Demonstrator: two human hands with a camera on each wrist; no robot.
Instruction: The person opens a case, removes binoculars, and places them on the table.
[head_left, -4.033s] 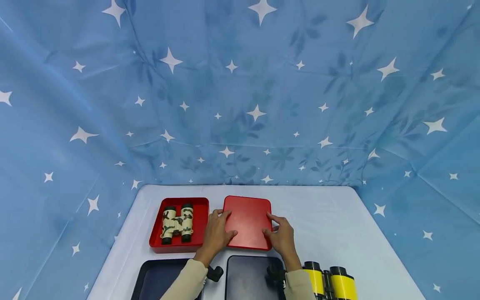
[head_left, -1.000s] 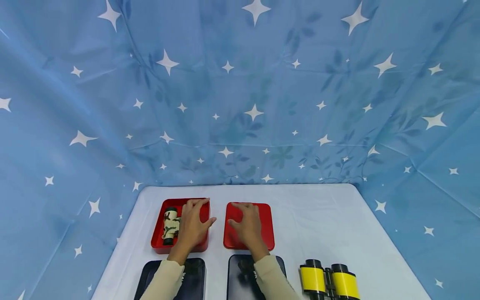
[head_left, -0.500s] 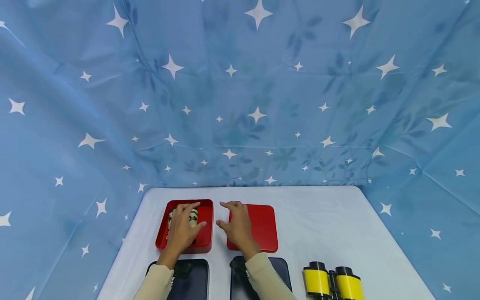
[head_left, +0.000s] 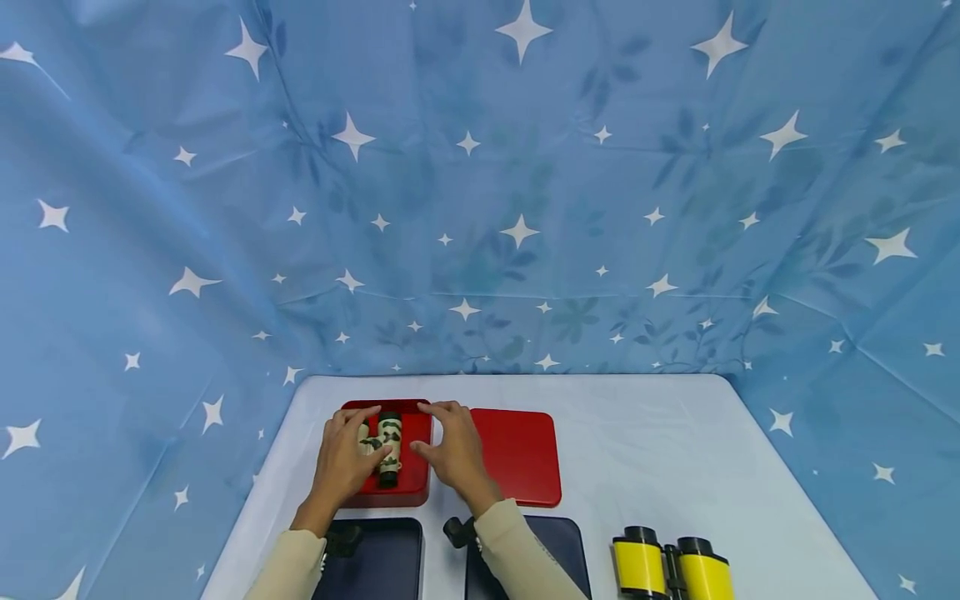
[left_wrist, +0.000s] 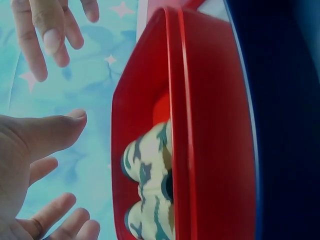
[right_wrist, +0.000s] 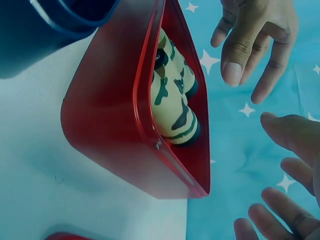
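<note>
A red open box stands at the table's back left, with camouflage binoculars lying inside it. Over the box's left side hovers my left hand, fingers spread and partly hiding the binoculars. My right hand is held above the box's right side, its thumb and fingers apart. In the left wrist view both hands are above the red rim with nothing in them, and the binoculars show past the near wall. From the right wrist view, the binoculars lie against that wall.
A flat red lid lies right of the box. Nearer, a dark blue open box sits on the left and a dark blue lid on the right, partly under my right sleeve. Yellow and black binoculars lie at front right.
Both hands had been at the edges of the red lid; they have let go and moved left. The right hand has crossed from the lid to the red box, where the left hand now hovers too.
</note>
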